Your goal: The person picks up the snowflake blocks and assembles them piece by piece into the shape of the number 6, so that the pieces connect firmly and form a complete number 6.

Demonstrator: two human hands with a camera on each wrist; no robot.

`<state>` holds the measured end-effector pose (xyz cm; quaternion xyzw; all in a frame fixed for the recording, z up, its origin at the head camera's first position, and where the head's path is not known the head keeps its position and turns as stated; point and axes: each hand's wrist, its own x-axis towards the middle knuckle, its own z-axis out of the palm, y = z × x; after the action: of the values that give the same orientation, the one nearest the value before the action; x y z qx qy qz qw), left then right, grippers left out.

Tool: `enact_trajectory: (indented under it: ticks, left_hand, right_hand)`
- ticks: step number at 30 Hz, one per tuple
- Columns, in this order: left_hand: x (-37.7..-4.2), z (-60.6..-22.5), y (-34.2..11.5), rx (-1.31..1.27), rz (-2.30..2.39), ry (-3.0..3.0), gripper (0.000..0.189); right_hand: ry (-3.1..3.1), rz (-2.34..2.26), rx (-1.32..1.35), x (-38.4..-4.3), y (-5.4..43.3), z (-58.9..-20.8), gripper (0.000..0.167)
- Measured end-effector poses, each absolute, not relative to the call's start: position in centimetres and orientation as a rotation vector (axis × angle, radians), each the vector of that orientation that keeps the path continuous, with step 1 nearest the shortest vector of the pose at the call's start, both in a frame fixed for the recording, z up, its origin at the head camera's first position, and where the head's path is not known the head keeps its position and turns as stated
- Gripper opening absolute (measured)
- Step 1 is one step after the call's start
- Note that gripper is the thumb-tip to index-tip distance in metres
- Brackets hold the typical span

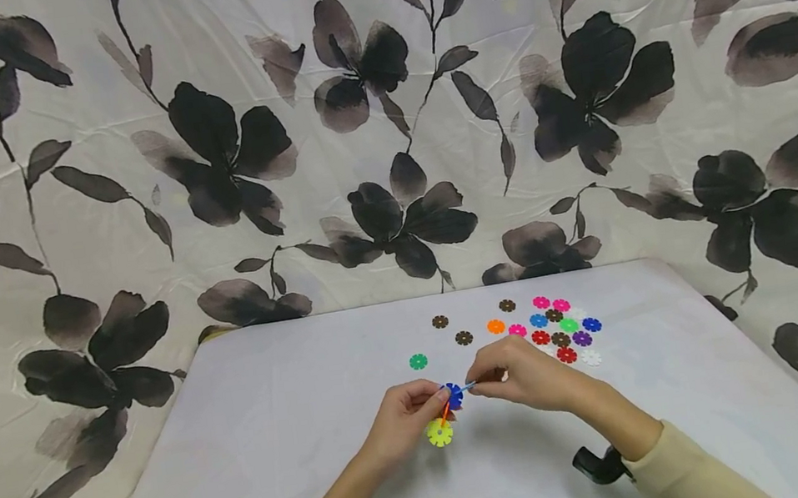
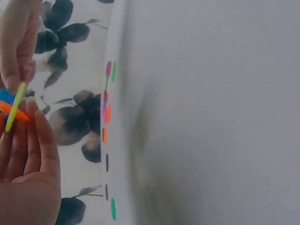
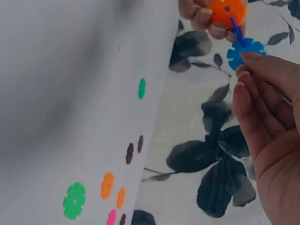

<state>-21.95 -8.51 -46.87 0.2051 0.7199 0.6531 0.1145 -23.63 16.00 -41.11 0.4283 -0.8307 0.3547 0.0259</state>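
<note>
Above the table, my left hand (image 1: 401, 422) pinches a small chain of notched plastic discs between thumb and fingers. A yellow disc (image 1: 440, 433) hangs lowest, joined to an orange disc (image 3: 227, 14) seen edge-on in the head view. A dark blue disc (image 1: 454, 395) is at the upper end. My right hand (image 1: 529, 372) pinches a light blue disc (image 3: 253, 46) between thumb and fingertips. Its edge meets the dark blue disc in the right wrist view; how deeply their notches engage I cannot tell. The left fingers partly hide the chain.
Several loose discs lie on the white table (image 1: 255, 419) beyond the right hand, among them a red disc (image 1: 567, 355) and a purple disc (image 1: 581, 338). A green disc (image 1: 418, 361) lies apart, farther left. A flower-patterned cloth (image 1: 381, 226) hangs behind the table.
</note>
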Motion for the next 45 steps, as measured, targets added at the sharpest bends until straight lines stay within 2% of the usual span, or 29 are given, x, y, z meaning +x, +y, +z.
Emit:
enact_trajectory:
  ticks: [4, 13, 27, 34, 45]
  left_hand:
    - [-22.0, -46.9, -8.8, 0.540, 1.930, 2.148, 0.020]
    - [-22.4, -47.1, -9.3, 0.452, 1.945, 2.236, 0.020]
    - [-22.2, -46.8, -8.9, 0.459, 1.897, 2.253, 0.021]
    - [-22.3, -47.0, -9.0, 0.445, 1.939, 2.180, 0.020]
    - [-22.2, -47.1, -9.1, 0.448, 1.949, 2.104, 0.021]
  right_hand:
    - [-2.643, 1.053, 1.193, -24.0, 18.0, -41.3, 0.015]
    - [-2.795, 0.945, 0.757, -26.3, 24.3, -42.9, 0.009]
    - [-3.025, 0.892, 0.308, -28.3, 28.1, -47.3, 0.019]
    - [-3.087, 0.916, 0.232, -28.5, 28.0, -47.6, 0.024]
    - [-3.091, 0.986, 0.208, -28.4, 27.8, -47.5, 0.019]
